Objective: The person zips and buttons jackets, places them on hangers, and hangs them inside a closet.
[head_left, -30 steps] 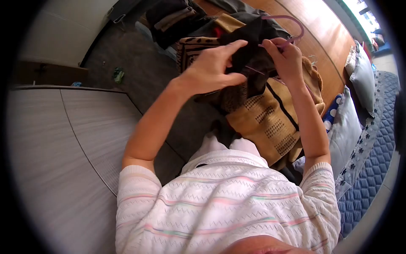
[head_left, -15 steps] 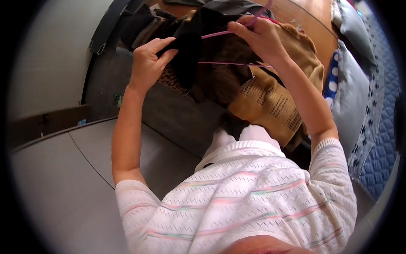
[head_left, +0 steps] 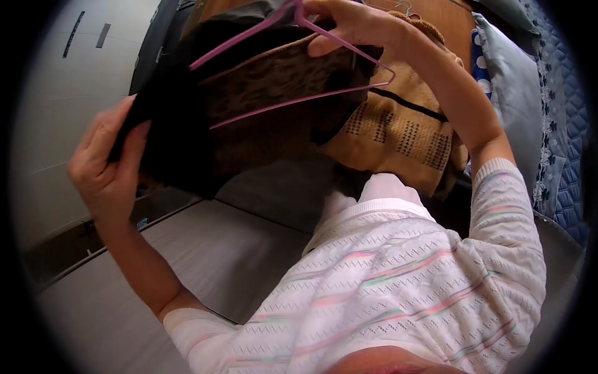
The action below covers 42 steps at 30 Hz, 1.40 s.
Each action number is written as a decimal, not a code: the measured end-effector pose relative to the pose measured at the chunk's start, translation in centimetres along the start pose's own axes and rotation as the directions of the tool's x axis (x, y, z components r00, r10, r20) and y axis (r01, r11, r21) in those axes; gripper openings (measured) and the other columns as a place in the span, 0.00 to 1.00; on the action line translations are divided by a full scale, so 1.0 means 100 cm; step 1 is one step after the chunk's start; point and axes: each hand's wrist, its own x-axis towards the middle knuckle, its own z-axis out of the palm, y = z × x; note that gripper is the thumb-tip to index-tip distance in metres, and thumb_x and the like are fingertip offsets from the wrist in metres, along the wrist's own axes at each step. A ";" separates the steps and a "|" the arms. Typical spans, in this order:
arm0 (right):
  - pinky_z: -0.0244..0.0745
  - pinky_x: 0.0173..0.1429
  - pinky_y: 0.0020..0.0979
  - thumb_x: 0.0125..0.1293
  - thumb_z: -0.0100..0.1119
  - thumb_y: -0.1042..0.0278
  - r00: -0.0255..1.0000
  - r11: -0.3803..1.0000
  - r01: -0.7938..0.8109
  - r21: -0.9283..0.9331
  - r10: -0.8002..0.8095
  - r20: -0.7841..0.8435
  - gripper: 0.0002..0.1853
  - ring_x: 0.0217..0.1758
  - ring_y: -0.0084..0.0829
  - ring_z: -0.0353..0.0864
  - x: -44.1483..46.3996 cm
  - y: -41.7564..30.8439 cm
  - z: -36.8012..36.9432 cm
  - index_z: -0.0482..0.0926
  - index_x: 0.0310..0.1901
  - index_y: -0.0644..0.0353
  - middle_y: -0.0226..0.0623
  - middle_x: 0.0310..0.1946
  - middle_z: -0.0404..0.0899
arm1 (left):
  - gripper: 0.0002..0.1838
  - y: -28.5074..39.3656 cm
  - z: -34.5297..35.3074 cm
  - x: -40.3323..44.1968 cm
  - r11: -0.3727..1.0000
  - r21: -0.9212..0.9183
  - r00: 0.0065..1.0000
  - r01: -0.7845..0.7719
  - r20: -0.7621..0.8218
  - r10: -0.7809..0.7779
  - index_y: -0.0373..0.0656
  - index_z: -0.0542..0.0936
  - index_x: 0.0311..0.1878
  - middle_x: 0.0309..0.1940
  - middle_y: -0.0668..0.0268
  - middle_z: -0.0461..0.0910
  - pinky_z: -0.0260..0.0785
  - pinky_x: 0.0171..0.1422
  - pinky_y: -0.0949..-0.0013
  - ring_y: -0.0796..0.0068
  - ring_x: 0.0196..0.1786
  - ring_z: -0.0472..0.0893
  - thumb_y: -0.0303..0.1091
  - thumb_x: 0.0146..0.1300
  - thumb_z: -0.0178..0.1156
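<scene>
A pink hanger (head_left: 299,96) is raised in front of me, its left end inside a black garment (head_left: 177,124). My left hand (head_left: 109,159) pinches the outer edge of this garment at the far left. Near the top, my right hand (head_left: 355,28) holds the hanger close to its hook, fingers curled. The hanger's right end is bare. Brown patterned fabric (head_left: 261,81) shows behind and between the hanger's bars. To the right lies a tan knitted garment (head_left: 398,134) with a black stripe and dark dashes.
Wooden boards (head_left: 451,25) lie at the top, with a thin wire hanger on them. Pale pillows (head_left: 514,81) and a blue quilted mat (head_left: 570,181) are on the right. A grey panel (head_left: 205,249) is at the lower left, a pale wall (head_left: 50,118) beyond.
Both hands have moved left and up, my left hand furthest, drawing the black garment left over the hanger's left end. The hanger now appears larger and nearer.
</scene>
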 end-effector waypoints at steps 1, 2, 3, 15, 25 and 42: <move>0.69 0.39 0.30 0.51 0.66 0.60 0.996 0.977 0.061 -0.203 -0.073 -0.054 0.20 0.34 0.28 0.74 -0.001 -0.011 -0.004 0.73 0.41 0.63 0.35 0.29 0.75 | 0.15 -0.001 -0.007 0.001 0.999 0.034 0.999 0.034 0.031 -0.036 0.39 0.80 0.45 0.31 0.66 0.80 0.68 0.38 0.78 0.79 0.33 0.77 0.22 0.53 0.61; 0.70 0.44 0.35 0.47 0.66 0.61 0.997 0.988 -0.011 -0.156 -0.002 -0.083 0.21 0.40 0.39 0.76 0.000 -0.006 -0.005 0.72 0.41 0.63 0.44 0.36 0.75 | 0.14 -0.003 -0.014 0.000 0.995 0.068 0.996 0.069 0.060 -0.073 0.40 0.79 0.46 0.33 0.65 0.80 0.69 0.41 0.77 0.78 0.35 0.78 0.22 0.54 0.60; 0.70 0.44 0.36 0.47 0.64 0.62 0.984 0.959 -0.098 -0.266 0.054 -0.167 0.20 0.41 0.41 0.75 0.002 -0.004 -0.005 0.73 0.41 0.62 0.45 0.37 0.75 | 0.14 -0.003 -0.019 0.001 0.989 0.102 0.990 0.104 0.085 -0.113 0.40 0.79 0.47 0.35 0.65 0.80 0.69 0.44 0.75 0.77 0.37 0.78 0.22 0.56 0.59; 0.73 0.42 0.34 0.50 0.55 0.72 0.814 0.900 -0.310 -0.307 0.084 -0.575 0.10 0.38 0.48 0.78 0.003 0.037 -0.020 0.76 0.36 0.63 0.49 0.32 0.78 | 0.13 -0.043 -0.024 -0.015 0.954 0.282 0.977 0.103 -0.207 -0.045 0.44 0.81 0.46 0.24 0.72 0.77 0.60 0.26 0.82 0.86 0.23 0.69 0.25 0.55 0.60; 0.73 0.42 0.35 0.47 0.55 0.72 0.859 0.817 -0.435 -0.378 0.250 -0.448 0.16 0.37 0.40 0.79 0.023 -0.080 -0.049 0.77 0.41 0.62 0.47 0.32 0.79 | 0.14 -0.070 -0.058 -0.049 0.873 0.457 0.942 0.172 -0.334 -0.010 0.47 0.80 0.48 0.26 0.72 0.78 0.61 0.25 0.81 0.87 0.22 0.69 0.29 0.57 0.60; 0.77 0.35 0.38 0.59 0.54 0.63 0.997 0.949 0.064 -0.308 -0.072 -0.015 0.19 0.31 0.45 0.79 0.018 -0.184 0.091 0.68 0.42 0.74 0.50 0.25 0.76 | 0.12 -0.049 -0.022 -0.096 0.861 0.328 0.727 0.388 -0.683 -0.067 0.41 0.79 0.47 0.30 0.67 0.79 0.70 0.32 0.76 0.80 0.29 0.76 0.28 0.58 0.60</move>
